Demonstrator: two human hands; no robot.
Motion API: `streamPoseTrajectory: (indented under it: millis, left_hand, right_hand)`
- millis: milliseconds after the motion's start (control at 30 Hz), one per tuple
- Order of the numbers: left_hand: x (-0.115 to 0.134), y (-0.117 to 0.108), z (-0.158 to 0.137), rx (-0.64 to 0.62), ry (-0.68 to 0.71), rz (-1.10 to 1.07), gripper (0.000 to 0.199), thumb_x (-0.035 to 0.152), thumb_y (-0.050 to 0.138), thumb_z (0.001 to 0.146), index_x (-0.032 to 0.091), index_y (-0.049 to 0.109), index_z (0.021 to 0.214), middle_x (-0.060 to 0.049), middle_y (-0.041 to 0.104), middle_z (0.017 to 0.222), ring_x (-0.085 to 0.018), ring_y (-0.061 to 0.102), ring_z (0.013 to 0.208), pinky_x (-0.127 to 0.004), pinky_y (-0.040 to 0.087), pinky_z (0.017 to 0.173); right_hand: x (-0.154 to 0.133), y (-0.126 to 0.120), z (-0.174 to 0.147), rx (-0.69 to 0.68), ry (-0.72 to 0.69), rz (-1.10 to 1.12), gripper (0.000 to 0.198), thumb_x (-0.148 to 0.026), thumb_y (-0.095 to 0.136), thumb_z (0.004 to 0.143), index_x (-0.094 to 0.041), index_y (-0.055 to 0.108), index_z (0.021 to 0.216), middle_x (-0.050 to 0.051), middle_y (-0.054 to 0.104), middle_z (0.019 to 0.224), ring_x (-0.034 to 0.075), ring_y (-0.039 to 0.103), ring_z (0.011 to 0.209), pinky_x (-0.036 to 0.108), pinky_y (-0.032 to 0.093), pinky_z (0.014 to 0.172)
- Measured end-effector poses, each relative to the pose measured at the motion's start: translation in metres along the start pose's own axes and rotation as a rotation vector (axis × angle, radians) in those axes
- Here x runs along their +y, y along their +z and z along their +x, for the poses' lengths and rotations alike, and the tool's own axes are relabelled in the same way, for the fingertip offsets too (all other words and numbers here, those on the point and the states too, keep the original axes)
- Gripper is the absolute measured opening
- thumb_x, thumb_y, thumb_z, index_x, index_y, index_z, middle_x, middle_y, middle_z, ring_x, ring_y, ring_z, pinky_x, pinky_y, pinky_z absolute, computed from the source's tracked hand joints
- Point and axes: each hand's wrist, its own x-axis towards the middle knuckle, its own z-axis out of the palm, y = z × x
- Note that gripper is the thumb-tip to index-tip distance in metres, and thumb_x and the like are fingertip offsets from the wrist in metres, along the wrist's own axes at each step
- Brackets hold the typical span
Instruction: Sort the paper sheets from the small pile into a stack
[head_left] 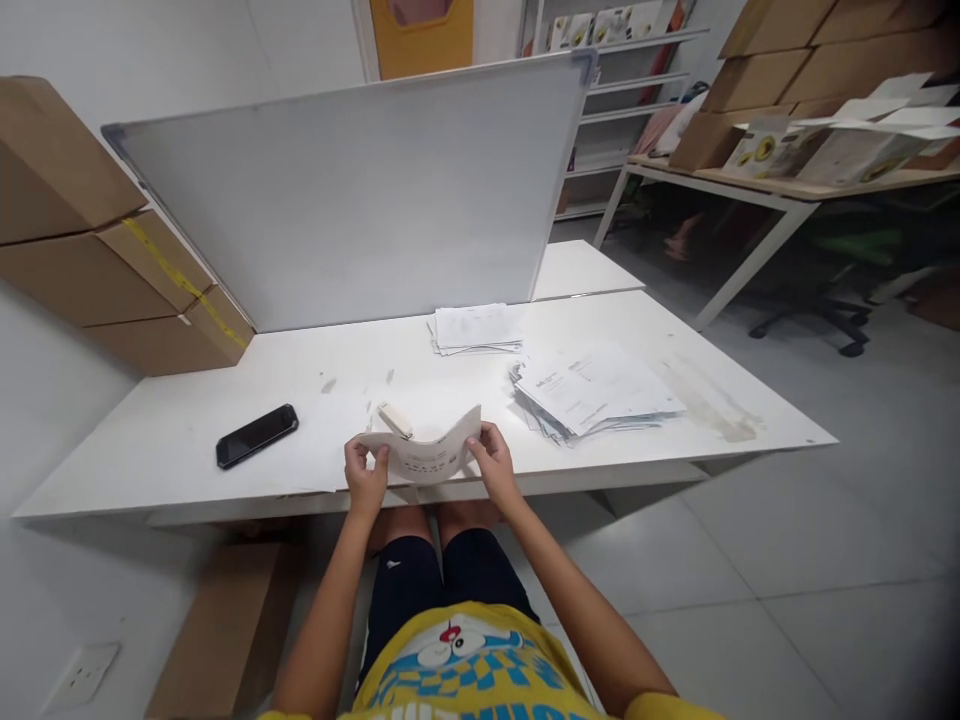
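Observation:
A curved white sheet of paper (424, 462) with dark print is held up over the desk's front edge. My left hand (366, 478) pinches its left end between thumb and fingers. At the other end, my right hand (491, 462) grips the paper the same way. Just behind the sheet lies a small cream-coloured, oblong object (394, 420), partly hidden; its kind I cannot make out. To the right of my right hand is a loose pile of printed papers (600, 392). A smaller stack of papers (478, 328) lies farther back.
A black phone (257, 436) lies on the white desk (315, 385), left of my hands. Behind stands a whiteboard (360, 210), with cardboard boxes (67, 160) stacked at left. Another table (780, 190) at right carries boxes. A wheeled chair (847, 260) stands beneath it.

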Motion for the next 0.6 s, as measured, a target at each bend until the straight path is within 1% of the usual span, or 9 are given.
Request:
streamPoseTrajectory:
  millis: [100,167,200,267,300,367,433,500,600]
  left_hand:
    - [0.017,-0.005,-0.013,0.117,-0.067,0.004,0.042,0.051,0.061,0.077,0.019,0.050,0.101,-0.007,0.062,0.093,-0.018,0.063,0.088,-0.032,0.050,0.080]
    - [0.031,-0.017,-0.017,0.131,-0.096,0.048,0.041,0.048,0.058,0.080,0.019,0.049,0.108,-0.005,0.062,0.088,-0.018,0.063,0.083,-0.030,0.050,0.074]
    - [0.037,-0.024,-0.016,0.115,-0.105,0.096,0.041,0.046,0.056,0.082,0.019,0.049,0.112,-0.004,0.062,0.085,-0.017,0.063,0.079,-0.029,0.050,0.071]
    - [0.043,-0.038,-0.010,0.035,-0.120,0.237,0.041,0.043,0.052,0.085,0.020,0.049,0.119,-0.001,0.061,0.079,-0.017,0.062,0.073,-0.028,0.049,0.067]
    - [0.043,-0.044,-0.005,-0.021,-0.131,0.320,0.040,0.042,0.051,0.086,0.021,0.050,0.120,-0.001,0.062,0.079,-0.017,0.062,0.071,-0.028,0.049,0.065]
    - [0.036,-0.051,0.003,-0.144,-0.137,0.471,0.038,0.042,0.048,0.087,0.023,0.053,0.120,-0.002,0.065,0.084,-0.018,0.063,0.072,-0.029,0.049,0.062]
    - [0.024,-0.050,0.010,-0.256,-0.065,0.578,0.037,0.041,0.046,0.089,0.024,0.055,0.120,-0.005,0.066,0.094,-0.021,0.064,0.079,-0.031,0.050,0.065]
    - [0.013,-0.042,0.013,-0.360,0.084,0.641,0.035,0.038,0.044,0.090,0.024,0.056,0.120,-0.007,0.066,0.104,-0.023,0.063,0.093,-0.035,0.052,0.076]
    - [0.004,-0.025,0.015,-0.508,0.291,0.679,0.036,0.033,0.042,0.091,0.022,0.054,0.123,-0.010,0.063,0.117,-0.027,0.056,0.113,-0.043,0.047,0.094]
  right_hand:
    - [0.016,-0.001,-0.009,0.024,0.034,-0.027,0.019,-0.040,0.055,0.081,-0.022,0.053,0.089,-0.001,0.054,0.080,0.016,0.051,0.077,0.027,0.042,0.072]
    - [0.024,-0.008,-0.010,-0.041,0.061,-0.096,0.017,-0.039,0.053,0.082,-0.022,0.053,0.087,-0.001,0.054,0.078,0.016,0.052,0.075,0.026,0.041,0.069]
    - [0.026,-0.012,-0.009,-0.098,0.090,-0.146,0.016,-0.037,0.053,0.081,-0.022,0.054,0.086,-0.001,0.056,0.078,0.017,0.053,0.075,0.026,0.041,0.068]
    - [0.028,-0.019,-0.002,-0.207,0.165,-0.264,0.013,-0.034,0.053,0.078,-0.023,0.055,0.085,0.000,0.059,0.079,0.018,0.055,0.075,0.027,0.042,0.067]
    - [0.028,-0.022,0.003,-0.243,0.197,-0.328,0.012,-0.032,0.053,0.076,-0.022,0.055,0.084,0.000,0.060,0.080,0.018,0.056,0.076,0.027,0.042,0.067]
    - [0.027,-0.025,0.015,-0.264,0.227,-0.453,0.013,-0.030,0.051,0.072,-0.022,0.056,0.082,0.001,0.062,0.081,0.020,0.057,0.077,0.028,0.042,0.067]
    - [0.024,-0.026,0.029,-0.259,0.229,-0.567,0.014,-0.028,0.049,0.070,-0.022,0.057,0.080,0.001,0.063,0.081,0.020,0.057,0.078,0.028,0.042,0.068]
    - [0.022,-0.025,0.039,-0.278,0.251,-0.639,0.013,-0.027,0.049,0.068,-0.022,0.057,0.077,0.001,0.062,0.079,0.020,0.057,0.077,0.028,0.041,0.066]
    - [0.017,-0.023,0.048,-0.313,0.300,-0.650,0.011,-0.025,0.050,0.065,-0.021,0.056,0.074,0.002,0.062,0.076,0.020,0.056,0.076,0.027,0.040,0.064]
